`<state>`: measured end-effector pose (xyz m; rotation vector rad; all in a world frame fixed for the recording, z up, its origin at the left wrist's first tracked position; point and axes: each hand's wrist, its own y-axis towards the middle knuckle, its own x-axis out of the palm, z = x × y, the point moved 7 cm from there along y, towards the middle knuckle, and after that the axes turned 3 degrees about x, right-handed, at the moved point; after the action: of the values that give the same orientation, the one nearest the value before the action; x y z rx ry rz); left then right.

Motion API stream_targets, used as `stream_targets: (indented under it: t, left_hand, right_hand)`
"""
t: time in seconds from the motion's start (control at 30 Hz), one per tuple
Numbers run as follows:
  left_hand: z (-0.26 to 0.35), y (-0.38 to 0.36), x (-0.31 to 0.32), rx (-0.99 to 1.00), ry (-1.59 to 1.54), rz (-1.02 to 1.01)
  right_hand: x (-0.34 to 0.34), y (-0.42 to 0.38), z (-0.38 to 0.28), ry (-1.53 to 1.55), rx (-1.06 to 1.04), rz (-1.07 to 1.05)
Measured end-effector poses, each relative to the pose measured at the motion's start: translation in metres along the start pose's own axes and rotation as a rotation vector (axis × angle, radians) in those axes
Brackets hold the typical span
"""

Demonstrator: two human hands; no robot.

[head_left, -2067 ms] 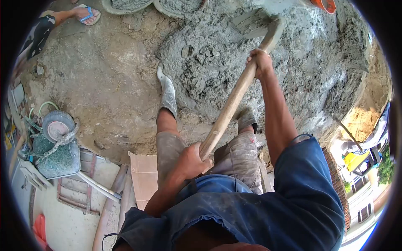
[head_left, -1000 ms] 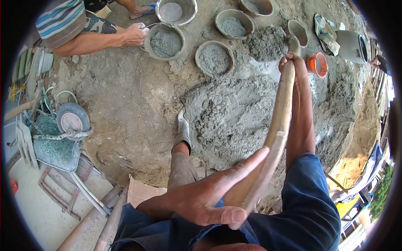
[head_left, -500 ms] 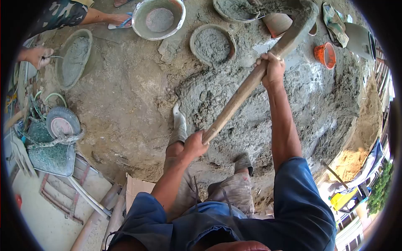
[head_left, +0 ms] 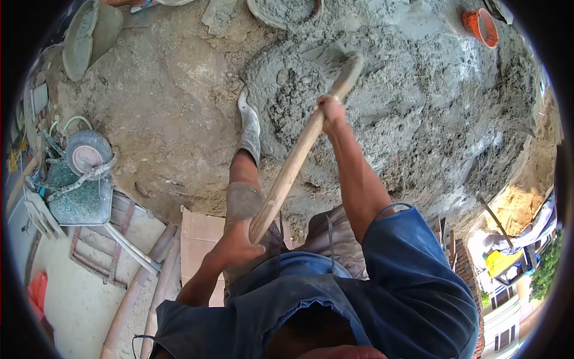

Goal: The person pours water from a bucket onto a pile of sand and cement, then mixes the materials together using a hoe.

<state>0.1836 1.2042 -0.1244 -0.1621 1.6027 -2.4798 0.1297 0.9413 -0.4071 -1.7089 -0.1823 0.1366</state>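
Both my hands hold a hoe point(head_left: 291, 161) by its long wooden handle. My left hand point(head_left: 237, 245) is closed round the butt end, close to my waist. Higher up the shaft my right hand point(head_left: 330, 112) grips it, nearer the head. The hoe's grey-coated blade rests in a wide spread of wet mortar point(head_left: 394, 113) on the ground, beside a lumpy mound. Part of the blade is hidden by mortar. My booted foot point(head_left: 250, 119) stands at the mortar's left edge.
A basin of mortar point(head_left: 287, 11) sits at the top, with an orange bucket point(head_left: 480, 28) to its right. A tilted grey basin point(head_left: 89, 39) is at upper left. On the left lies an overturned wheelbarrow point(head_left: 78, 206). A person's foot shows at the top edge.
The hoe's head has come down from the upper right into the mortar, both hands drawing toward my body. My view has shifted lower. The left basin has been tipped and its mortar is gone.
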Motion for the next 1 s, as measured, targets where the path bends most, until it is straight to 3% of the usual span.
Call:
stream_targets:
  t: [0.03,0.07,0.17,0.2,0.3,0.43,0.5,0.53,0.63,0.73,0.8,0.87,0.93,1.0]
  left_hand:
    - [-0.013,-0.029,0.015,-0.066,-0.029,0.020]
    - [-0.032,-0.053,0.027,-0.144,0.000,-0.017]
    - [-0.078,-0.109,0.035,-0.289,0.050,-0.080]
    - [-0.090,-0.117,0.038,-0.333,0.043,-0.119]
    - [-0.082,-0.098,0.035,-0.214,0.033,-0.134]
    - [-0.087,-0.022,0.009,-0.065,0.044,-0.026]
    - [-0.063,-0.012,-0.002,-0.045,0.179,0.151]
    - [-0.057,-0.014,0.004,-0.051,0.171,0.140]
    - [-0.060,-0.047,0.027,-0.380,0.303,0.003]
    - [-0.075,-0.082,0.054,-0.376,0.197,-0.076]
    - [-0.090,-0.106,0.061,-0.310,0.252,-0.031]
    - [-0.086,-0.126,0.061,-0.384,0.184,-0.099]
    - [-0.090,-0.125,0.064,-0.319,0.233,-0.119]
    - [-0.081,-0.091,0.066,-0.166,0.035,-0.112]
  right_hand:
    - [-0.007,0.010,0.053,-0.123,0.089,0.064]
    - [-0.003,-0.006,0.090,-0.117,0.100,-0.015]
    - [-0.015,-0.059,0.136,-0.046,0.099,-0.049]
    - [-0.018,-0.077,0.126,-0.026,0.091,-0.039]
    - [-0.028,-0.086,0.079,0.001,-0.030,0.007]
    - [-0.012,-0.025,0.016,0.017,-0.128,0.015]
    - [0.003,0.002,0.031,0.047,-0.020,-0.107]
    - [0.011,0.010,0.048,0.042,0.039,-0.164]
    - [0.015,0.018,0.121,0.082,0.230,-0.274]
    - [-0.013,-0.015,0.160,-0.011,0.339,-0.233]
    - [-0.031,-0.062,0.152,-0.091,0.214,-0.067]
    - [-0.048,-0.082,0.147,0.021,0.177,-0.049]
    - [-0.067,-0.106,0.116,0.025,0.090,0.023]
    - [-0.082,-0.096,0.069,0.014,-0.056,0.067]
